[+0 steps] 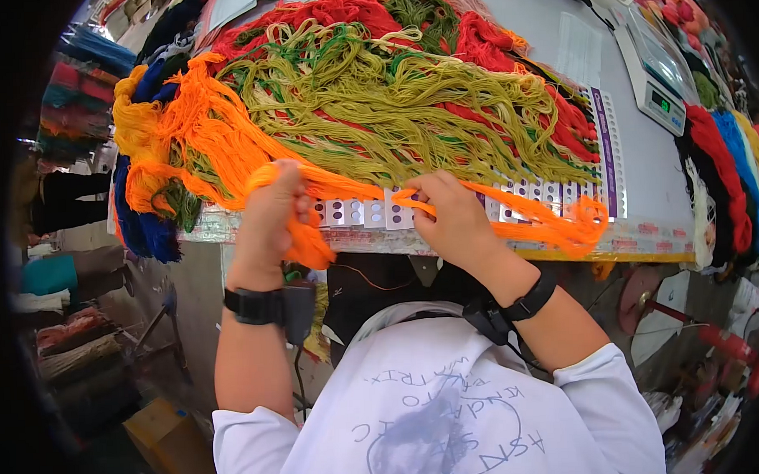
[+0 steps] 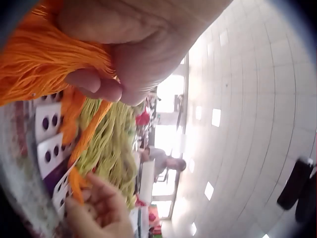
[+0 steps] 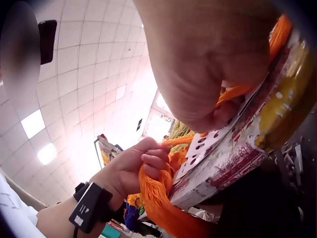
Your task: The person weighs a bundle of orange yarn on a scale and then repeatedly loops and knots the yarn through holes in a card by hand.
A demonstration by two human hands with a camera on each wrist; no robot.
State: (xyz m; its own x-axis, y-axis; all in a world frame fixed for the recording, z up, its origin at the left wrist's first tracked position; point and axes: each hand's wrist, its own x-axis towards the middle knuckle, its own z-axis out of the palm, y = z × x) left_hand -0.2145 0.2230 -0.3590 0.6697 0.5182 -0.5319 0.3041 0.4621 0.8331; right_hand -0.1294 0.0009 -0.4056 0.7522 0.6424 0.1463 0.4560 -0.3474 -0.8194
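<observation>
A bundle of orange yarn (image 1: pixel 336 185) stretches between both hands along the front edge of the table. My left hand (image 1: pixel 272 211) grips it, fingers curled round the strands, and a loose end hangs below the fist. To the right, my right hand (image 1: pixel 450 214) pinches the same yarn between thumb and fingers, near a small loop. Past it the orange yarn trails rightward over the table edge. In the left wrist view, the left hand (image 2: pixel 143 44) closes round thick orange strands. Beneath the hands lie white cards with punched holes (image 1: pixel 370 212).
Olive-green yarn (image 1: pixel 408 111) with red skeins (image 1: pixel 330 17) covers much of the table. More orange (image 1: pixel 208 118) and yellow yarn (image 1: pixel 133 120) lies at the left. A digital scale (image 1: pixel 663 102) stands at the right, and coloured skeins (image 1: pixel 728 175) hang over that side.
</observation>
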